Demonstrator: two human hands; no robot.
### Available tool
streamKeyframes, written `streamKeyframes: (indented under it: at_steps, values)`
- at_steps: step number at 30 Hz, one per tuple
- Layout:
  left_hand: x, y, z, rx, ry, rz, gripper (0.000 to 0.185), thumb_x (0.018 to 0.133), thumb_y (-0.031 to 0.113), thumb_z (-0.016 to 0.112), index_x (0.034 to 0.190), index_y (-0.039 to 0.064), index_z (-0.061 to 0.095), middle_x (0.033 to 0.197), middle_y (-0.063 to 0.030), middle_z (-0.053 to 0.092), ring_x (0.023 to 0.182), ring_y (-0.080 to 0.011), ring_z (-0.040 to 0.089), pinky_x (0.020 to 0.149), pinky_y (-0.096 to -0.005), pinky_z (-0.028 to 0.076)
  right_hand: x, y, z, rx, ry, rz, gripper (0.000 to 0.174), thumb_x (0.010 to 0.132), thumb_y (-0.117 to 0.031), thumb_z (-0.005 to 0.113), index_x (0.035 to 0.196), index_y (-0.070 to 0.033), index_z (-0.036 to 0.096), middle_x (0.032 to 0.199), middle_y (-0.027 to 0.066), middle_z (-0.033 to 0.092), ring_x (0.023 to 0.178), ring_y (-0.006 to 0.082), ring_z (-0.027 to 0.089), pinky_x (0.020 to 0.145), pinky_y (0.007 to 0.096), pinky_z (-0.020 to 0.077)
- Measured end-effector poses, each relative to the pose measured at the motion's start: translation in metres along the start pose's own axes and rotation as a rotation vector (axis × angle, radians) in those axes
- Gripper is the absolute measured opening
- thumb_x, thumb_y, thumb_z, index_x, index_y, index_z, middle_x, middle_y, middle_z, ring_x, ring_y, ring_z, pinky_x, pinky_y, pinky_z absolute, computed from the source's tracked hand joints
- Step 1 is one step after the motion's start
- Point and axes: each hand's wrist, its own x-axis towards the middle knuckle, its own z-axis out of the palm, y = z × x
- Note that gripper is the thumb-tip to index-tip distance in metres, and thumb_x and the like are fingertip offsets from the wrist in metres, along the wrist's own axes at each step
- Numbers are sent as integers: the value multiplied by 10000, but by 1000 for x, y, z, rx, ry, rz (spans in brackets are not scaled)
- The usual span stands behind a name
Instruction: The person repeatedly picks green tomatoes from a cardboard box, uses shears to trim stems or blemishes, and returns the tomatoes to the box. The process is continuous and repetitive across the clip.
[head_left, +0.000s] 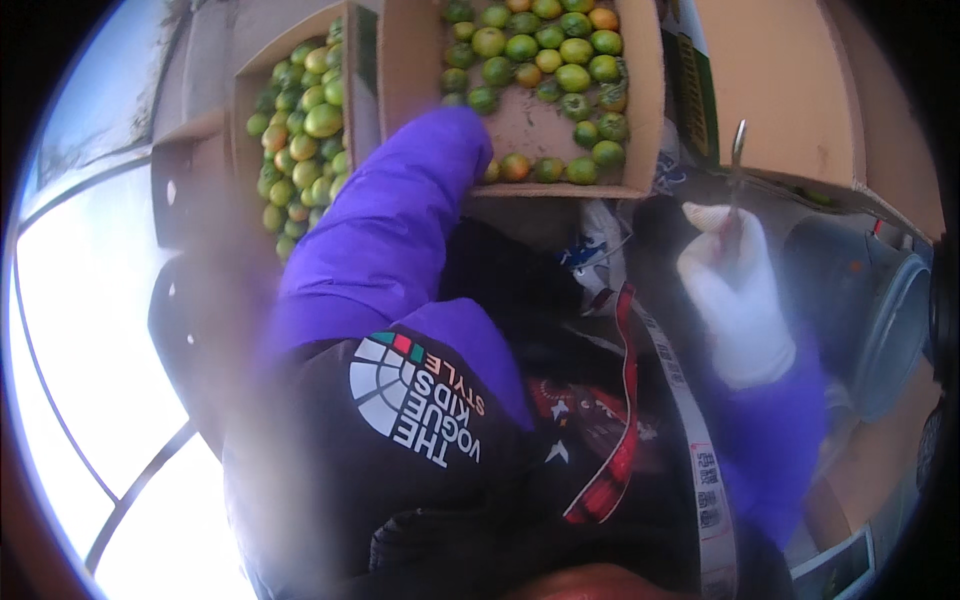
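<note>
My right hand (727, 292), in a white glove, grips a slim metal hand tool (739, 150) whose tip points up; its exact kind is unclear. My left arm, in a purple and black sleeve, reaches up to the near left corner of a cardboard box (643, 97). The left hand is hidden behind the sleeve's end. In that box lie green and orange-tinged tomatoes (573, 78), spread in one layer, with bare cardboard showing in the lower middle. A deeper heap of similar tomatoes (303, 147) fills a second cardboard box (251, 90) on the left, partly covered by my sleeve.
At the upper right stands a large cardboard box (780, 90). A grey plastic bucket (892, 337) is at the right. A red strap (626, 375) and a printed white tape (694, 420) hang over my dark clothing. A shoe (600, 247) shows below the middle box.
</note>
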Motion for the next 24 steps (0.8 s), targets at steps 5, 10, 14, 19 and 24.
streamKeyframes:
  at_steps: [5, 10, 14, 19, 24]
  values:
    - [17, -12, 26, -72, -27, -4, 423, 932, 263, 571, 1335, 138, 587, 1331, -132, 569, 1143, -257, 597, 946, -387, 521, 4, 2, 0, -63, 10, -2, 462, 838, -76, 742, 1246, -20, 534, 847, 16, 562, 736, 79, 544, 680, 248, 468]
    - [-43, -10, -11, -962, 229, 148, 475, 955, 326, 561, 1390, 138, 532, 1401, -84, 518, 1169, -258, 565, 946, -411, 521, -4, -4, 0, -192, 11, -62, 478, 830, -134, 760, 1235, -13, 536, 871, 40, 590, 765, 115, 570, 723, 281, 488]
    - [-135, 45, -43, -2072, 434, 372, 528, 972, 407, 550, 1422, 134, 499, 1409, -93, 506, 1142, -262, 557, 913, -424, 533, -5, -2, 13, -328, 33, -180, 470, 802, -157, 775, 1196, -17, 559, 947, 84, 650, 836, 210, 631, 770, 343, 508]
    - [-229, 130, -72, -2660, 547, 482, 614, 955, 575, 510, 1321, 82, 531, 1228, -225, 583, 844, -294, 616, 638, -338, 553, -7, 6, 26, -730, 177, -652, 435, 724, -218, 793, 1088, -41, 633, 956, 167, 674, 855, 355, 651, 772, 424, 519]
    - [-258, 164, -83, -2629, 698, 344, 663, 962, 628, 422, 1355, 103, 524, 1117, -218, 619, 593, -181, 532, 434, -239, 382, -26, 8, 37, -959, 230, -814, 457, 667, -225, 815, 1070, -79, 657, 903, 141, 658, 840, 352, 639, 748, 459, 514]
